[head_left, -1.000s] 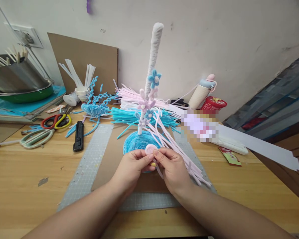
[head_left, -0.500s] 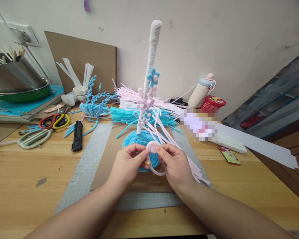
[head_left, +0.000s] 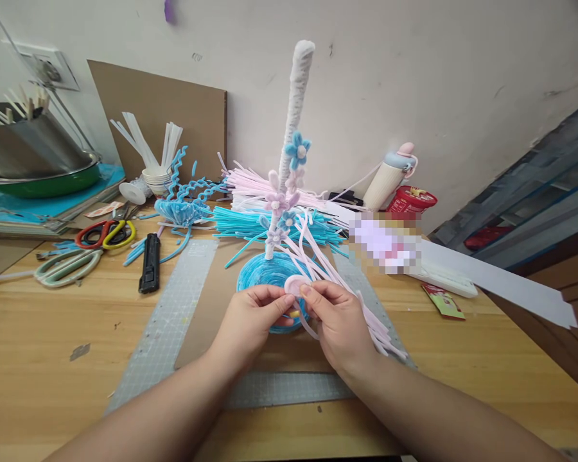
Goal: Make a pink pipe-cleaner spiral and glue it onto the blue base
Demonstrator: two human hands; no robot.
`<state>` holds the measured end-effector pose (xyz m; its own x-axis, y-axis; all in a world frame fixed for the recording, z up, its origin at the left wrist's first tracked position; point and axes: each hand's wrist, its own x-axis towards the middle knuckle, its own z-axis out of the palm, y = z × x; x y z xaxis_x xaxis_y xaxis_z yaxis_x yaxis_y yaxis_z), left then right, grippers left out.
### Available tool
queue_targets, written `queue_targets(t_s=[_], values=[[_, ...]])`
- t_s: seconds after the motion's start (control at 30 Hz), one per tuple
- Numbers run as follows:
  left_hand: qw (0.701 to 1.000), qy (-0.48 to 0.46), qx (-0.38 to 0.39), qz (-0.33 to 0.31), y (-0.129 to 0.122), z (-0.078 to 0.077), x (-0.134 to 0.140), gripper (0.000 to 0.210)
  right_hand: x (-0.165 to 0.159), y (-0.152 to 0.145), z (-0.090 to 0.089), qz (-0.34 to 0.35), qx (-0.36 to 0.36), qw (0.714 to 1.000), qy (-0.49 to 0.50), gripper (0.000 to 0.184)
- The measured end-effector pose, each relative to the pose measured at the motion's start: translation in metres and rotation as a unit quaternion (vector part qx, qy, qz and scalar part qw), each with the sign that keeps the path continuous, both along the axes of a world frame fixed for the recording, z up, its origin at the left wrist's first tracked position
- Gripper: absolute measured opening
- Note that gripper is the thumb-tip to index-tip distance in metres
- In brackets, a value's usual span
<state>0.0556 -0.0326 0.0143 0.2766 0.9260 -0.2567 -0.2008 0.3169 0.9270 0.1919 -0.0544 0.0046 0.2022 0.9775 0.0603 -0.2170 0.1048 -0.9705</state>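
Pinching the small pink coil (head_left: 295,283) together over the blue disc (head_left: 260,273), the left hand (head_left: 245,321) and right hand (head_left: 345,328) could let it unwind (its tail (head_left: 309,325) curves below) if either grip slackened.

Since half a second ago, we have brought our left hand (head_left: 250,321) and right hand (head_left: 343,324) slightly closer together, though our thumbs remain further apart than a second ago. Our left thumb has dropped from the left edge of the pale pink chenille-stem coil (head_left: 293,284) to its lower left. Below, the stem's loose tail (head_left: 307,322) has gone from a wide, sagging loop to a steeper, straighter curve.
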Motion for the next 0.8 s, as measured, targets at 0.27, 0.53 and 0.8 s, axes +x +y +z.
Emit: queue_targets(t_s=[0.27,0.53,0.8], values=[[1.0,0.019,0.005,-0.024,-0.004,0.0,0.006,0.021,-0.001,0.0,-0.001,0.026,-0.023,0.999,0.03,0.021],[0.997,0.028,0.07,0.029,-0.001,0.003,0.001,0.027,0.002,0.003,0.008,0.011,-0.024,1.0,0.002,0.023],[0.957,0.195,0.216,0.023,0.002,0.016,-0.012,0.017,0.004,0.002,0.009,0.097,-0.058,0.992,-0.058,0.021]])
